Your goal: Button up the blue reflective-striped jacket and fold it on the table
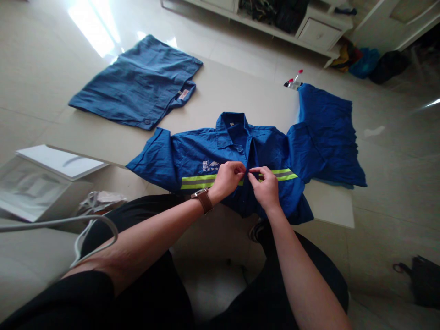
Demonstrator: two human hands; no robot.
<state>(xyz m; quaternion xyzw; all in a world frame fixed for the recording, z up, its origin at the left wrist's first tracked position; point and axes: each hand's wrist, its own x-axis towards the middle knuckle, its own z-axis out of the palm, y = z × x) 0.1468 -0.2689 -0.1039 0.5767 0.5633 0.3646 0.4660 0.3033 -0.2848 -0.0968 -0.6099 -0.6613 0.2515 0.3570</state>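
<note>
A blue work shirt with yellow-green and grey stripes lies spread across the near part of the low table, its collar pointing away from me. White lettering and a logo mark its chest. My left hand, below a brown-strapped wristwatch, pinches one edge of the shirt's front opening at stripe height. Close beside it, my right hand pinches the other edge, thumb and forefinger together. The fingertips of both hands nearly meet over the opening. Whether a button sits between them is too small to make out.
Folded blue trousers lie at the table's far left. More blue cloth is stacked at the right end, beside red-capped bottles. A white box stands at left near a grey cable. A white cabinet is behind.
</note>
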